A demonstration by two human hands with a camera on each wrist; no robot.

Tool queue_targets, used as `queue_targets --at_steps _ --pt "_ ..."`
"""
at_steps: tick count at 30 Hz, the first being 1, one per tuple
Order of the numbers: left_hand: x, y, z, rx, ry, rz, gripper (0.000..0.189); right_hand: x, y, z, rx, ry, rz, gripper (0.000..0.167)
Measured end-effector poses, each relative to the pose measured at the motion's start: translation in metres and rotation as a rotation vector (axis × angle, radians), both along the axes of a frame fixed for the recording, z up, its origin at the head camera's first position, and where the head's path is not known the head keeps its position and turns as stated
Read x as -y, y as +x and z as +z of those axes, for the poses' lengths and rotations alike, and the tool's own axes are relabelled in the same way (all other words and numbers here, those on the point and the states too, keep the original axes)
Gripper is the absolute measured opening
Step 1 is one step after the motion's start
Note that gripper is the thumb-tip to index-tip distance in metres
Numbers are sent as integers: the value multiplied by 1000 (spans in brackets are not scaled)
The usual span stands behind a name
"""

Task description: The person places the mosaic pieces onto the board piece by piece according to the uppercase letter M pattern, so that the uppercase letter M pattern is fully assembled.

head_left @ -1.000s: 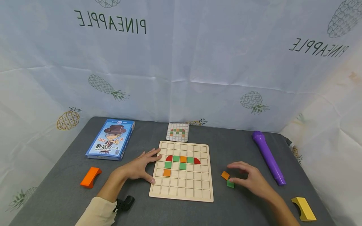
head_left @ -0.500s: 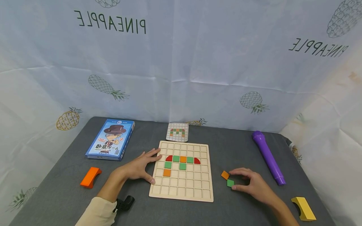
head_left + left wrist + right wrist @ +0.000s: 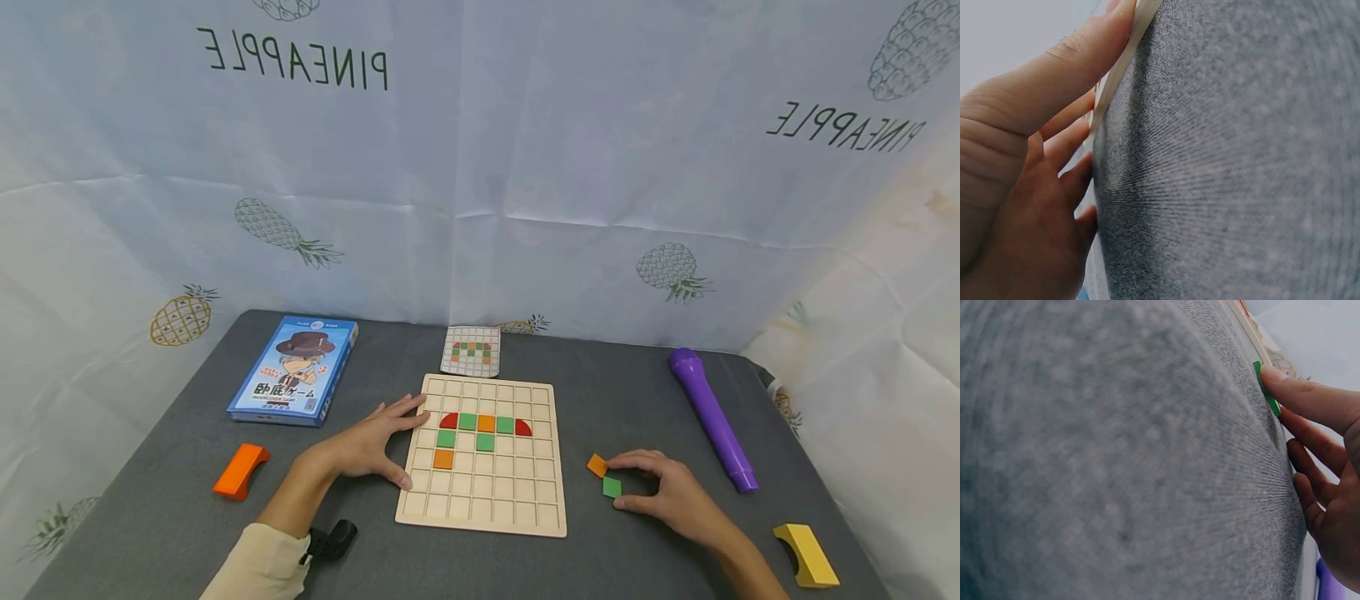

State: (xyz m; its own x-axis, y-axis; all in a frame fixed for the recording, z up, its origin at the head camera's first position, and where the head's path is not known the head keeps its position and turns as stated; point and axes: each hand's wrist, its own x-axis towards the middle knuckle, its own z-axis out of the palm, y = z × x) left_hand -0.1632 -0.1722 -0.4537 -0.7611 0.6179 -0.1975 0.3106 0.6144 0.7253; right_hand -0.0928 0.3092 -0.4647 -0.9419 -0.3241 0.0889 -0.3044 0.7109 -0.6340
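A square wooden grid board [image 3: 502, 508] lies mid-table, bearing red, green and orange tiles in its upper rows. My left hand [image 3: 371, 446] rests spread along the board's left edge, thumb and fingertips touching it; the left wrist view has the thumb [image 3: 1085, 53] against that edge. To the right of the board, an orange tile [image 3: 597, 465] and a green tile [image 3: 612, 487] lie on the cloth. My right hand [image 3: 667, 492] is at them, forefinger by the orange tile and thumb by the green one. In the right wrist view the thumb touches the green tile [image 3: 1263, 387].
A pattern card [image 3: 471, 351] sits behind the board. On the left are a blue game box [image 3: 294, 371] and an orange arch block [image 3: 241, 472]. A purple microphone [image 3: 712, 417] and a yellow arch block [image 3: 806, 556] lie to the right. A patterned curtain [image 3: 525, 167] hangs behind the table.
My right hand has moved slightly down and toward the near side, its thumb going from over the green tile to its near edge. The left hand and board stay put.
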Motion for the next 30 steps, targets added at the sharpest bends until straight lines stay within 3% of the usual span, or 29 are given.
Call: queue_targets --at_steps 9,16,30 --pt "1 0 0 2 3 9 107 -1 -3 -3 16 23 -8 42" --pt "1 0 0 3 4 8 107 0 -2 -2 45 25 -24 32" --pt "0 0 2 1 -2 2 105 -4 -6 6 40 18 44 24"
